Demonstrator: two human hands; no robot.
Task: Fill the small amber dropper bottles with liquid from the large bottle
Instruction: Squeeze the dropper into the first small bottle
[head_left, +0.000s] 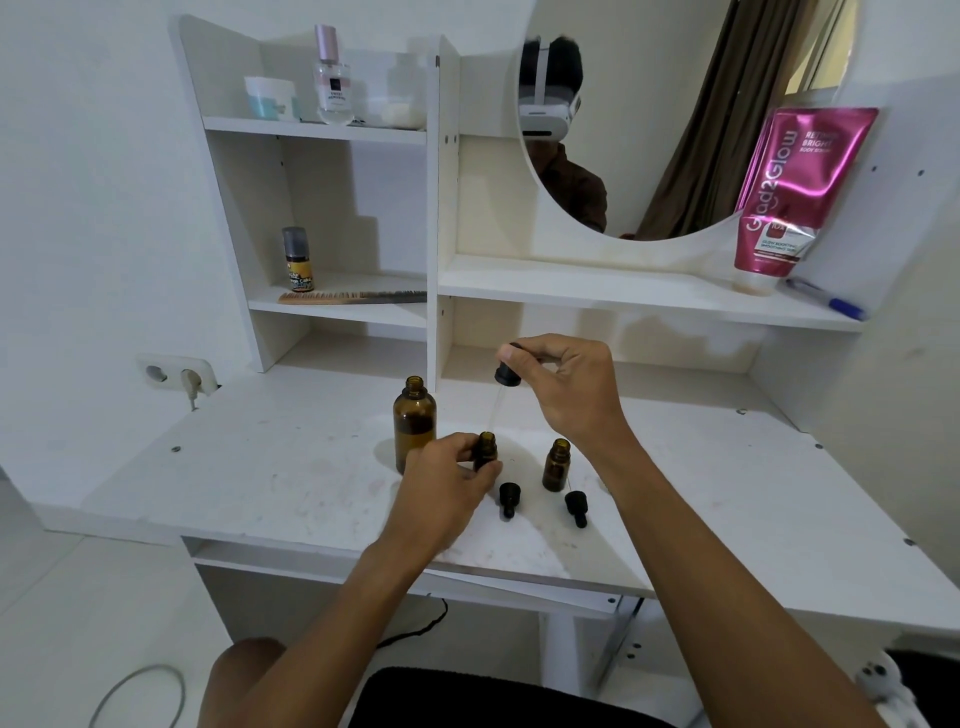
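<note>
Your large amber bottle (414, 423) stands upright and uncapped on the white bench (260, 483); everything else is placed from it. Just to its right and slightly nearer you, your left hand (449, 480) holds a small amber bottle (485, 451). The fingers (488, 469) are curled round its body, and its open neck shows above them. Whether the hand touches the large bottle cannot be told.

Above and to the right of the large bottle, higher than its mouth, your right hand (561, 387) is raised off the bench. Its fingers (511, 356) and thumb pinch the bulb of a black-capped dropper (508, 373). The glass tube hangs down towards the held bottle, but it is too faint to tell where its tip ends.

Further right of the large bottle, past your left hand, a second small amber bottle (557, 465) stands upright and open, apart from both hands. Two black dropper caps lie on the bench, nearer you than the large bottle and to its right. The left cap (509, 499) is just below the held bottle, and the right cap (575, 508) is just in front of the second small bottle.
</note>
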